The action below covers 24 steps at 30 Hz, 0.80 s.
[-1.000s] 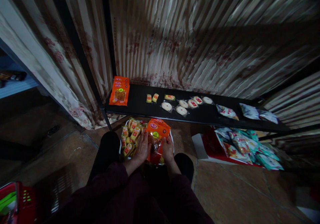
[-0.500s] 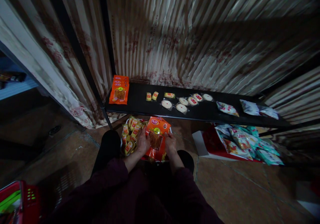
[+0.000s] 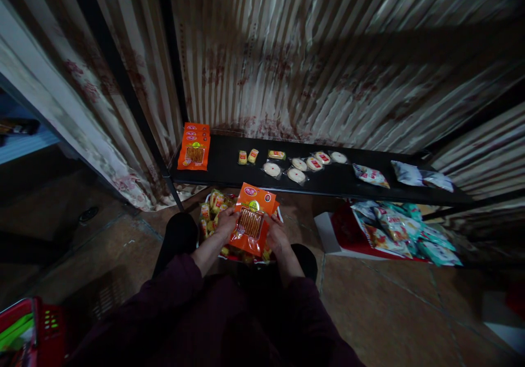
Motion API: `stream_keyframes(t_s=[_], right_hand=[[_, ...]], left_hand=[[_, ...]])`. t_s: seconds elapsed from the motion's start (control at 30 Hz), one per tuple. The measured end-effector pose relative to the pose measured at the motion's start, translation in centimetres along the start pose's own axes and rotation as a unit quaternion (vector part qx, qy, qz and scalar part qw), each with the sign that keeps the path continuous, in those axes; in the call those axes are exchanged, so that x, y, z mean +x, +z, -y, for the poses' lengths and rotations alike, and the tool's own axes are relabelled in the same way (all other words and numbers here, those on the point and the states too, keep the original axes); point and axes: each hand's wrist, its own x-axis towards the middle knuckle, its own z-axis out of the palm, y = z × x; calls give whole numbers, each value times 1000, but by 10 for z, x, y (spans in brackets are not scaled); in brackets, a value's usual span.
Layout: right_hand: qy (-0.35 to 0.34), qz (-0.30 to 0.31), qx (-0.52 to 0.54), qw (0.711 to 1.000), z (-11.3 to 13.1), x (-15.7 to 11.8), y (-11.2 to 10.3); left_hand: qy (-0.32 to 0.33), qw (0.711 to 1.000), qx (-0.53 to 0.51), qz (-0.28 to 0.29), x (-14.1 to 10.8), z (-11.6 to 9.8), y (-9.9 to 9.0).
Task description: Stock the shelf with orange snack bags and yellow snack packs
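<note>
An orange snack packet [image 3: 251,222] with a window showing brown sticks is held between my two hands. My left hand [image 3: 225,226] grips its left edge, and my right hand [image 3: 276,234] is closed at its right side, where part of another orange packet shows behind. Below the hands, a basket [image 3: 200,241] of small yellow wrapped pieces [image 3: 216,202] sits between my knees, partly covered by the packets. On the left end of the black shelf [image 3: 223,164] lie overlapping orange packets [image 3: 194,151].
Small yellow packs [image 3: 248,156], round white wrapped cakes [image 3: 296,175] and bags [image 3: 371,175] lie along the shelf. Below right, a red and white box [image 3: 330,236] holds several bags [image 3: 396,225]. A red basket [image 3: 47,328] stands at lower left; a curtain [image 3: 254,55] hangs behind.
The front orange packet has risen slightly and tilted, moving left with my left hand. Part of the packet behind it now shows at the right.
</note>
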Motion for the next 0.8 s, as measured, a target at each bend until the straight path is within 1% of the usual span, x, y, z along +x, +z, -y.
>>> stream_keyframes(t_s=[0.07, 0.17, 0.43, 0.5, 0.7, 0.8], right_hand=[[62, 50, 60, 995, 2, -7, 2], [100, 89, 94, 987, 3, -17, 4], [95, 165, 90, 978, -1, -34, 5], [96, 169, 84, 977, 3, -37, 7], [92, 148, 74, 982, 16, -46, 18], [80, 143, 62, 985, 19, -47, 22]], left_hand=[[-7, 1000, -20, -9, 1, -3, 0], [-10, 999, -40, -23, 4, -7, 0], [-2, 997, -67, -40, 6, -22, -2], [3, 997, -65, -44, 6, -25, -3], [36, 997, -43, -50, 9, -25, -3], [79, 993, -4, -91, 9, -25, -4]])
